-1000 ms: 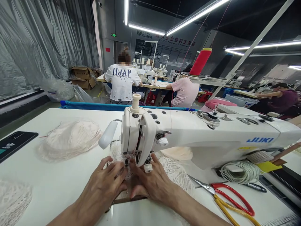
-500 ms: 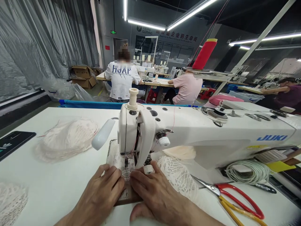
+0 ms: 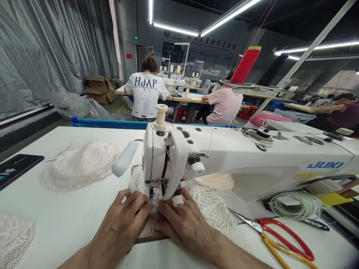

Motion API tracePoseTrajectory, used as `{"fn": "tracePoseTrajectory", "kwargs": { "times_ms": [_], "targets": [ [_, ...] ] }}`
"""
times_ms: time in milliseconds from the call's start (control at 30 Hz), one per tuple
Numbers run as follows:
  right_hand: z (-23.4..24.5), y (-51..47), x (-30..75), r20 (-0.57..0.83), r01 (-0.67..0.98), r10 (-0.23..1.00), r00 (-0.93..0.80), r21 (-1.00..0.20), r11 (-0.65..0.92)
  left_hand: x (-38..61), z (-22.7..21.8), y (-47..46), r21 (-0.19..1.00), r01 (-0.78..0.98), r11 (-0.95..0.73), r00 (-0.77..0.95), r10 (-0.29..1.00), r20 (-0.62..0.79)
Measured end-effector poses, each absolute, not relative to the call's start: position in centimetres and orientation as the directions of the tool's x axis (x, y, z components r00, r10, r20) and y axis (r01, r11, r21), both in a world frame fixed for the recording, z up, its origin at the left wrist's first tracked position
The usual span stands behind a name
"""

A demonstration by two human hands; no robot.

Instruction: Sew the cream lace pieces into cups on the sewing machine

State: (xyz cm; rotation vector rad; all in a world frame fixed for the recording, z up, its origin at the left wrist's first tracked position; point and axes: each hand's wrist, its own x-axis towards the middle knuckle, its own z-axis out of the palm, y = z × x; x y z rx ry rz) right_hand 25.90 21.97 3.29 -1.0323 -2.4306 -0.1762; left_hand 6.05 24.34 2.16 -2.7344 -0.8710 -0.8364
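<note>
A white sewing machine [image 3: 252,149] stands in front of me, with its needle area above a piece of white lace fabric [image 3: 137,178]. My left hand [image 3: 125,216] lies left of the presser foot, its curled fingers pressed together on the lace. To the right of the foot, my right hand [image 3: 185,220] has bent fingers on the same lace, partly covered by a white knob of the machine. Both hands are closed on the fabric; their fingertips are mostly hidden. More white lace [image 3: 211,209] lies beside my right hand, under the machine arm.
Red-and-yellow-handled scissors [image 3: 283,239] lie at the right, near a coil of pale cord [image 3: 297,204]. A pale lace pile [image 3: 84,162], more lace [image 3: 14,239] and a phone [image 3: 19,170] are at the left. A knee-lifter-like pale grey handle [image 3: 125,158] juts beside the machine head. Co-workers sit beyond.
My right thumb, stretched out toward me before, is now tucked in beside the fingers. Both hands stay at the presser foot on the lace. The view has shifted slightly.
</note>
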Motion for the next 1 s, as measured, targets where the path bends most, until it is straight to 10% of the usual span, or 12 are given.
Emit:
{"fn": "tracePoseTrajectory", "kwargs": {
  "times_ms": [1000],
  "targets": [
    [2.97,22.57,25.32,0.560,0.745,0.680,-0.473,-0.157,0.648,6.39,2.49,24.80,0.036,0.611,-0.791,0.641,0.520,0.565]
  ]
}}
